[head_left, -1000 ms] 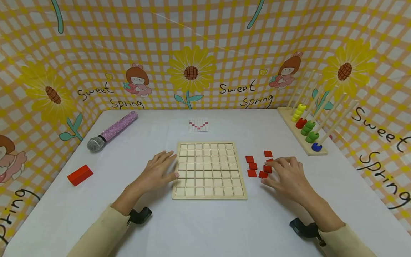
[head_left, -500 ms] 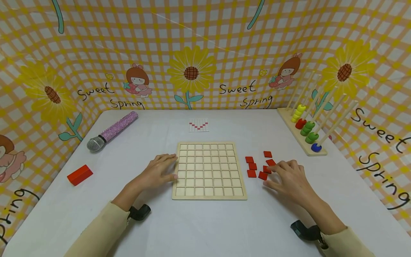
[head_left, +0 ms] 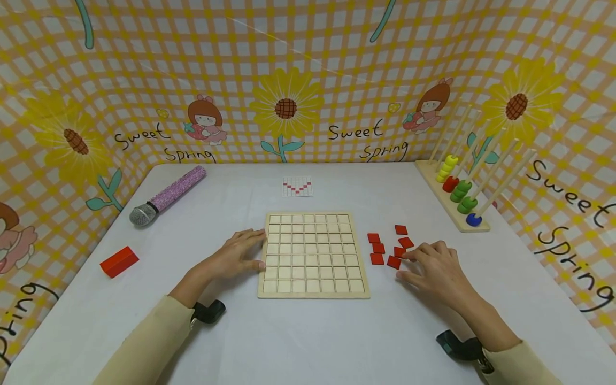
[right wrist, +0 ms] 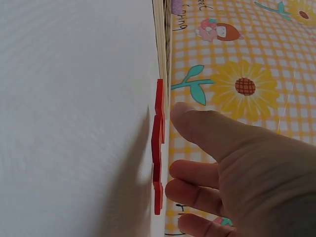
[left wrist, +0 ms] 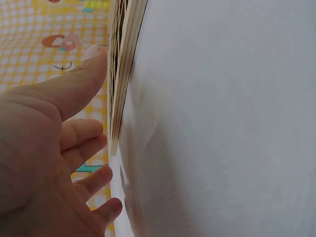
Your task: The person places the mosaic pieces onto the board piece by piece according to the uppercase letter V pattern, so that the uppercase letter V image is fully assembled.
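Drew relaxed, empty right hand [head_left: 436, 270] back slightly, baring unlifted red square tile [head_left: 406, 243]; keeps left hand [head_left: 231, 256] spread beside grid board [head_left: 312, 260].

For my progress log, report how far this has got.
Done: nothing; every cell of the wooden board is bare. In hand: no tile; the left hand is at the board's left edge, the right hand beside the red tiles. Remaining: probably placing all seven, lying off the board.

Head view: even, diffuse illumination; wide-angle distortion stretches the checked cloth [head_left: 308, 53] toward the edges. Wrist views: dimmer, softer detail; broad, soft-edged shadows fall across the table [left wrist: 237, 98].
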`<state>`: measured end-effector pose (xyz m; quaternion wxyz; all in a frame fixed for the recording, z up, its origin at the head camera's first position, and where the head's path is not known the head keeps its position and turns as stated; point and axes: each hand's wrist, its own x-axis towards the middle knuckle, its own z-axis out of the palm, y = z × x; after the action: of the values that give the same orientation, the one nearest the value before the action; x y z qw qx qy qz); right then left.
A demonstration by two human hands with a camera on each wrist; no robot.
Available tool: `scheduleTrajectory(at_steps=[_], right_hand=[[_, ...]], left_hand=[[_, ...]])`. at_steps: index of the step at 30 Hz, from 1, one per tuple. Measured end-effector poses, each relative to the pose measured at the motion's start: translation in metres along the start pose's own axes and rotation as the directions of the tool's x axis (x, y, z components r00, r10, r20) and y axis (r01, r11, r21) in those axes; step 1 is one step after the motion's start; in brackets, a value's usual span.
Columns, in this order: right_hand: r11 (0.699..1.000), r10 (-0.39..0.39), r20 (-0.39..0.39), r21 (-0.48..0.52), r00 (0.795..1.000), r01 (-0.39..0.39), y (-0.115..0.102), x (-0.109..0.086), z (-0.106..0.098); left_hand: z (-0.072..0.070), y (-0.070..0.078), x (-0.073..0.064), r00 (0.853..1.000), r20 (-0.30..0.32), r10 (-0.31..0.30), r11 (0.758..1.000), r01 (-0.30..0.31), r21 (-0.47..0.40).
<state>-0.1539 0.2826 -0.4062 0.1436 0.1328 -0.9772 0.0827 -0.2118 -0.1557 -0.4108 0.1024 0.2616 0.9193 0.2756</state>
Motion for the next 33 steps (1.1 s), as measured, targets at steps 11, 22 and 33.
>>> scheduleTrajectory(at_steps=[11,22,33], right_hand=[[0.999,0.04,0.064,0.011,0.997,-0.041,0.0012,0.0017,-0.0007],[0.999,0.036,0.093,0.03,0.995,-0.039,0.0061,0.0022,0.0033],[0.998,0.011,0.068,0.059,0.998,-0.015,0.0085,0.0048,0.0082]], left_hand=[[0.0003,-0.0026,0.0019,0.999,0.031,0.024,1.0,-0.024,-0.006],[0.001,-0.0038,0.0022,0.999,0.044,0.029,1.0,-0.028,-0.002],[0.0012,-0.0048,0.0035,0.998,0.052,0.041,0.999,-0.041,-0.004]])
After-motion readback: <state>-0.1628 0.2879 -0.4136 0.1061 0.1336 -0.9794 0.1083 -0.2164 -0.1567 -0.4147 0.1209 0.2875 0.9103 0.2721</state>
